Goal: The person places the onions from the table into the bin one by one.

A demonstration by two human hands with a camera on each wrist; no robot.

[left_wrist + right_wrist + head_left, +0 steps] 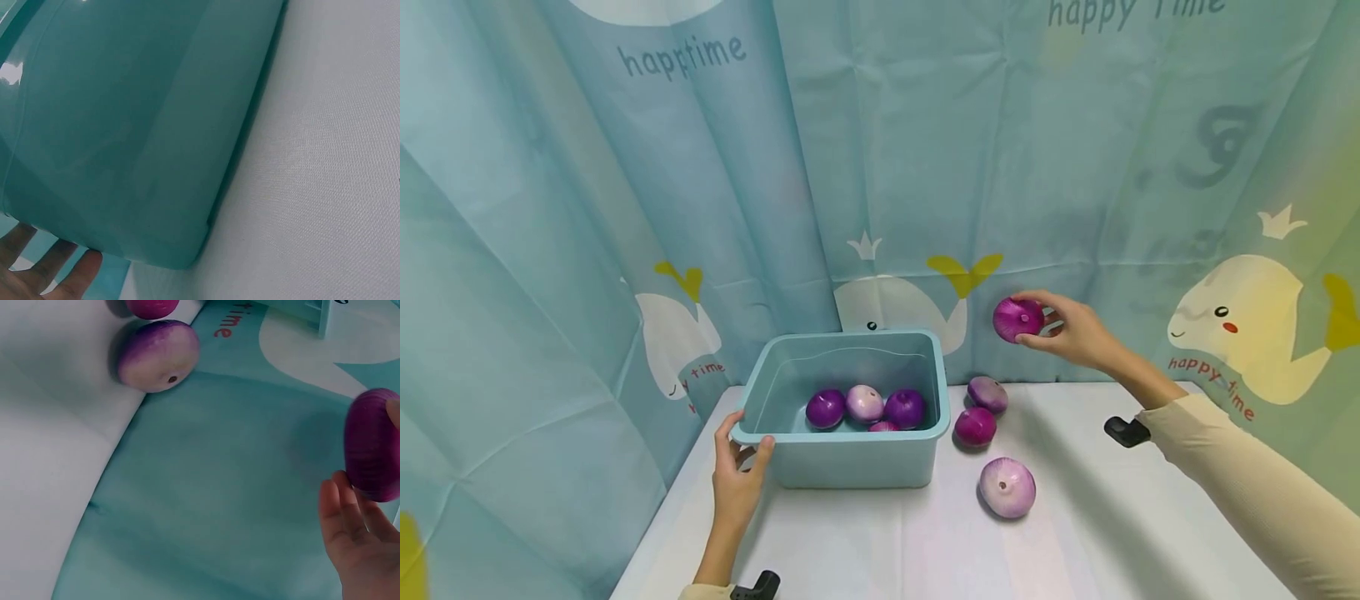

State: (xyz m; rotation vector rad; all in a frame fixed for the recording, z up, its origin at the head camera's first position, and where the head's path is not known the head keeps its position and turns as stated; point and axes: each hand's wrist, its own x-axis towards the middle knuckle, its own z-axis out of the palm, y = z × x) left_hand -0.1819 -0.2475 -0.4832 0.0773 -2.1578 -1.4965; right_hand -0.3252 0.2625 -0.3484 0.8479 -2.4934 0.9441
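Note:
My right hand (pixel 1070 331) holds a purple-red onion (pixel 1017 319) up in the air, right of the bin, between thumb and fingers. In the right wrist view that onion (pixel 374 445) shows side-on, with fingertips under it. My left hand (pixel 737 483) grips the front left corner of a blue-green plastic bin (pixel 853 462), its thumb at the front rim. The left wrist view shows fingers (pixel 78 275) against the bin's wall. Inside the bin lie two dark purple onions (pixel 825 409), a pale onion (pixel 865 403) and a partly hidden magenta one (pixel 883 426).
On the white table (pixel 865 542), right of the bin, are a purple-and-white onion (pixel 988 394), a magenta onion (pixel 975 427) and a larger pale onion (pixel 1007 488). A blue-green curtain (pixel 910 167) with whale prints hangs close behind the table.

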